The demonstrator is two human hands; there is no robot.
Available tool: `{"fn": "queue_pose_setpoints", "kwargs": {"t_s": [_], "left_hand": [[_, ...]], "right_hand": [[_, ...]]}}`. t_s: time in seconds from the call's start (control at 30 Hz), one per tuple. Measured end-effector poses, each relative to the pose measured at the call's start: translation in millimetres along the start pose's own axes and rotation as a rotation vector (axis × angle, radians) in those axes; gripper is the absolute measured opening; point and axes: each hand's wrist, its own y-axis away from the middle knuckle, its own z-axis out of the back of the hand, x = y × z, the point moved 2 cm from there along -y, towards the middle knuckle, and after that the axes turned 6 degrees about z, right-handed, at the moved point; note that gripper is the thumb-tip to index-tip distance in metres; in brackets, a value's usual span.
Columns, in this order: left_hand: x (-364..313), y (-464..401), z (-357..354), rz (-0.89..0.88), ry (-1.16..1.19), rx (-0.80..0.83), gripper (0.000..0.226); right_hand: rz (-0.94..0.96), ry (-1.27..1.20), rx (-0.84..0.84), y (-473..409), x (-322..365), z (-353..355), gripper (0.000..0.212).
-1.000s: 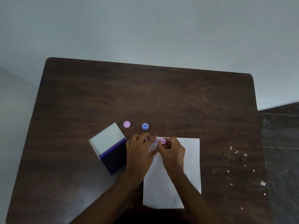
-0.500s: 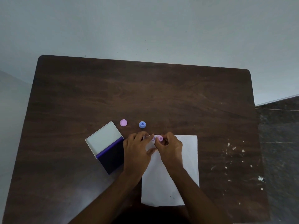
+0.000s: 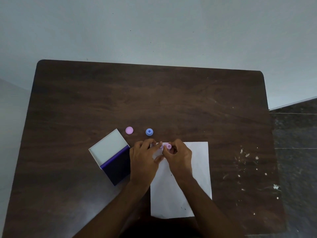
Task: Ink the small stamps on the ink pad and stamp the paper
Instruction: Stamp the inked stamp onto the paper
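From the head view, both hands meet over the top edge of the white paper (image 3: 197,169), which lies flat on the dark wooden table (image 3: 154,93). The right hand (image 3: 180,156) pinches a small pink stamp (image 3: 169,146) between its fingertips, close to the sheet's upper left corner. The left hand (image 3: 143,159) curls beside it, fingertips on a second small purplish stamp (image 3: 161,147); whether it grips that one firmly I cannot tell. Left of the hands sits the ink pad (image 3: 118,169), open, its white lid (image 3: 109,147) folded back. Beyond the hands rest a pink cap (image 3: 129,130) and a blue stamp (image 3: 149,132), well apart from each other.
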Motion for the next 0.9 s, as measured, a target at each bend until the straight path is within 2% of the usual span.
{"fn": "queue_pose_setpoints", "kwargs": {"t_s": [0.73, 0.77, 0.83, 0.9], "left_hand": [[1, 0, -5, 0.052, -0.011, 0.093, 0.047], [0, -1, -4, 0.046, -0.042, 0.121, 0.050], [2, -3, -7, 0.043, -0.089, 0.176, 0.058], [3, -4, -5, 0.060, -0.065, 0.161, 0.058]], "right_hand": [[-0.096, -0.002, 0.076, 3, -4, 0, 0.024], [-0.122, -0.035, 0.040, 8, -6, 1, 0.026], [-0.165, -0.107, -0.156, 24, -8, 10, 0.023], [-0.171, -0.188, -0.348, 39, -9, 20, 0.021]]}}
